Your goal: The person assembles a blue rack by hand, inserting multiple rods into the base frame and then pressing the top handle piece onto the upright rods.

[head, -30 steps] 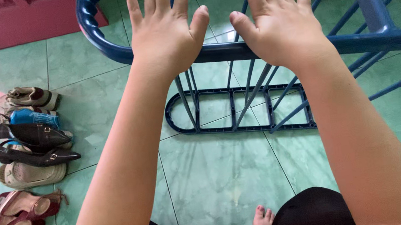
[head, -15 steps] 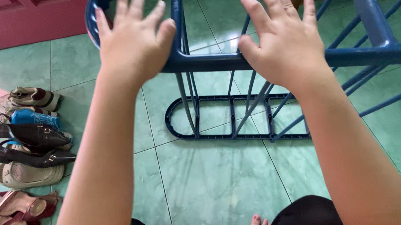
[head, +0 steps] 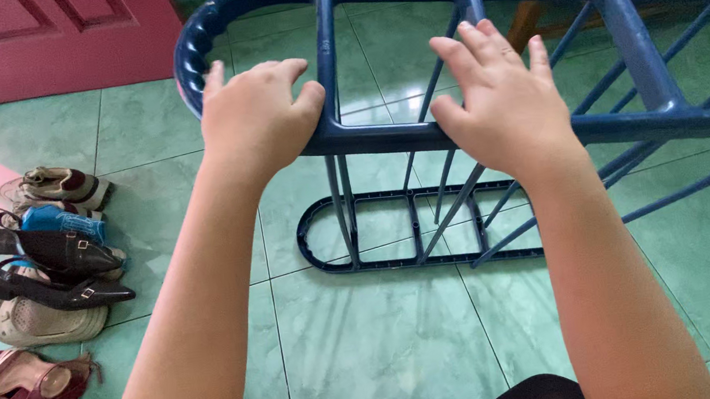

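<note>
On green tiled floor (head: 372, 349) — blue plastic rack (head: 419, 134) stands tilted. Left hand (head: 261, 117) grip closed over near rail; right hand (head: 504, 102) flat on rail, fingers loose. Advise both hands wrapped, level lift — shoes (head: 49, 252) well apart.

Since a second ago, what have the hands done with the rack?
Both hands have come down from open, raised palms onto the blue rack: the left hand now curls around its near rail, the right hand lies over it. The shoes and the door stayed put.
</note>
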